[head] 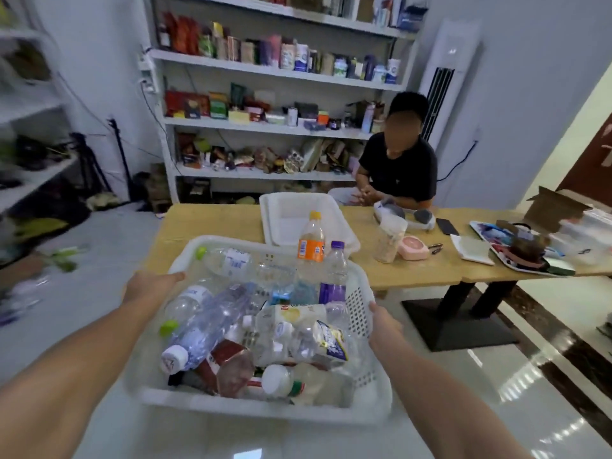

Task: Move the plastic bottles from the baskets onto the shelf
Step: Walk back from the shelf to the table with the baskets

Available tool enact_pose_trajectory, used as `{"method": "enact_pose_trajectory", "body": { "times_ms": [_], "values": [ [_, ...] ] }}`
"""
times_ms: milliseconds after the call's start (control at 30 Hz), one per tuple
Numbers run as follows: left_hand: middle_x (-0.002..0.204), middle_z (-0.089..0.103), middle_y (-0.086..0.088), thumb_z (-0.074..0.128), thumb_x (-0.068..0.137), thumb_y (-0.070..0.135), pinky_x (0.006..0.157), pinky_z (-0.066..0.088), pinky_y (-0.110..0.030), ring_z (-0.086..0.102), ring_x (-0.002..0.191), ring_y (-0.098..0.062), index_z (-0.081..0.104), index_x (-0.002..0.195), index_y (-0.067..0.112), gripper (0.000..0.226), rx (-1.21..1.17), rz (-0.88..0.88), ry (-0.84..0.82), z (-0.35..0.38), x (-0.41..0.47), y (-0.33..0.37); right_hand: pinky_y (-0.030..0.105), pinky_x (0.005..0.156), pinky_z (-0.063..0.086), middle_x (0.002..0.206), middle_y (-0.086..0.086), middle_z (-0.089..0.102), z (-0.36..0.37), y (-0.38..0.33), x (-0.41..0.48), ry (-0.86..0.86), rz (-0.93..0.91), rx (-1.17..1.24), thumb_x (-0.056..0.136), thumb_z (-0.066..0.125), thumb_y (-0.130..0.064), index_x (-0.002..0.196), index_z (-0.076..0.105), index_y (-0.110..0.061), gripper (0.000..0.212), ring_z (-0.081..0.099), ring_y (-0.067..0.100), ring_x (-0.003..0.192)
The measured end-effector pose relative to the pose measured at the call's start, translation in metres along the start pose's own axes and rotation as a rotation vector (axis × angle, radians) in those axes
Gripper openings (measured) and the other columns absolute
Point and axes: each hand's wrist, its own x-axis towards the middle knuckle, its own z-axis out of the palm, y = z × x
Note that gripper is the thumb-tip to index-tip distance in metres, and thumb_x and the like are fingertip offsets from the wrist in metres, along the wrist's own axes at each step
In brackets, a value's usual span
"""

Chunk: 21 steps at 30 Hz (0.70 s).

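Left hand [149, 286], right hand [384, 323]: fingers clamped on white basket [265, 409] rims. Step: carrying. Next, you likely unload plastic bottles [212, 323] onto shelf [265, 125].

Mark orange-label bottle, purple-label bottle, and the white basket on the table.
Orange-label bottle [310, 250]: head view, on the orange label.
Purple-label bottle [335, 271]: head view, on the clear body above the label.
White basket on the table [284, 220]: head view, on its bare inner wall.

L shelf [26, 104] blurred; lower bottles [231, 369] buried in basket [265, 409], labels unreadable.
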Motion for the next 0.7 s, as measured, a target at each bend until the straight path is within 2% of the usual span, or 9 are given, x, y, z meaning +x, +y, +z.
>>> {"method": "enact_pose_trajectory", "body": {
  "times_ms": [100,200,300,333,400,467,533,600,700],
  "values": [
    [0.101,0.065,-0.020,0.082,0.068,0.044,0.070,0.047,-0.037,0.061,0.083,-0.034,0.064,0.103,-0.001,0.060,-0.049,-0.030,0.048,-0.025,0.033,-0.018,0.039,0.087,0.047,0.120,0.018,0.058,0.049,-0.003,-0.005,-0.004,-0.024,-0.034,0.080,0.074,-0.039,0.131,0.051,0.002,0.069,0.058,0.033,0.105],
    [0.091,0.061,-0.015,0.083,0.065,0.048,0.064,0.042,-0.035,0.054,0.069,-0.027,0.064,0.104,-0.003,0.067,-0.079,-0.061,0.069,-0.052,0.069,-0.039,0.036,0.079,0.045,0.106,0.014,0.059,0.095,0.001,-0.013,-0.064,-0.072,-0.084,0.078,0.072,-0.045,0.125,0.056,0.000,0.067,0.058,0.029,0.090],
    [0.100,0.064,-0.015,0.082,0.063,0.050,0.062,0.040,-0.033,0.057,0.074,-0.028,0.063,0.107,0.001,0.069,-0.096,-0.061,0.070,-0.079,0.111,-0.055,0.043,0.089,0.052,0.112,0.014,0.064,0.143,0.011,-0.019,-0.132,-0.050,-0.076,0.076,0.073,-0.041,0.128,0.053,0.000,0.069,0.064,0.030,0.094],
    [0.097,0.062,-0.013,0.083,0.063,0.050,0.060,0.038,-0.033,0.053,0.069,-0.026,0.063,0.107,0.002,0.068,-0.094,-0.051,0.076,-0.089,0.125,-0.059,0.043,0.088,0.053,0.107,0.014,0.065,0.159,0.018,-0.022,-0.134,-0.048,-0.057,0.075,0.074,-0.039,0.127,0.053,0.000,0.068,0.065,0.029,0.091],
    [0.095,0.061,-0.013,0.083,0.062,0.050,0.061,0.038,-0.032,0.047,0.066,-0.023,0.063,0.107,0.002,0.069,-0.084,-0.055,0.079,-0.108,0.153,-0.069,0.037,0.076,0.055,0.091,0.010,0.065,0.188,0.030,-0.037,-0.098,-0.031,-0.027,0.075,0.076,-0.038,0.121,0.056,-0.002,0.062,0.065,0.025,0.079],
    [0.105,0.064,-0.017,0.083,0.062,0.051,0.066,0.040,-0.033,0.052,0.075,-0.026,0.061,0.111,0.000,0.074,-0.087,-0.069,0.059,-0.127,0.183,-0.078,0.036,0.075,0.057,0.091,0.010,0.067,0.216,0.043,-0.054,-0.094,0.000,-0.014,0.075,0.076,-0.038,0.118,0.057,-0.004,0.059,0.067,0.024,0.081],
    [0.115,0.063,-0.019,0.084,0.062,0.051,0.071,0.041,-0.033,0.060,0.090,-0.032,0.058,0.117,-0.001,0.080,-0.085,-0.077,0.045,-0.144,0.213,-0.083,0.042,0.084,0.057,0.102,0.012,0.068,0.243,0.054,-0.068,-0.100,0.027,0.010,0.076,0.076,-0.036,0.124,0.055,-0.003,0.062,0.069,0.027,0.090],
    [0.121,0.061,-0.021,0.084,0.062,0.049,0.075,0.042,-0.035,0.061,0.103,-0.037,0.055,0.122,-0.002,0.084,-0.071,-0.082,0.036,-0.158,0.241,-0.085,0.045,0.088,0.055,0.108,0.013,0.066,0.269,0.063,-0.077,-0.076,0.029,0.022,0.078,0.075,-0.033,0.131,0.052,-0.003,0.065,0.067,0.031,0.093],
    [0.117,0.062,-0.022,0.083,0.064,0.049,0.074,0.045,-0.036,0.062,0.100,-0.037,0.057,0.118,-0.003,0.079,-0.040,-0.065,0.011,-0.167,0.283,-0.088,0.041,0.086,0.053,0.109,0.014,0.064,0.304,0.072,-0.086,-0.037,0.048,-0.006,0.078,0.074,-0.037,0.132,0.050,-0.004,0.067,0.063,0.030,0.092]
  ]
}}
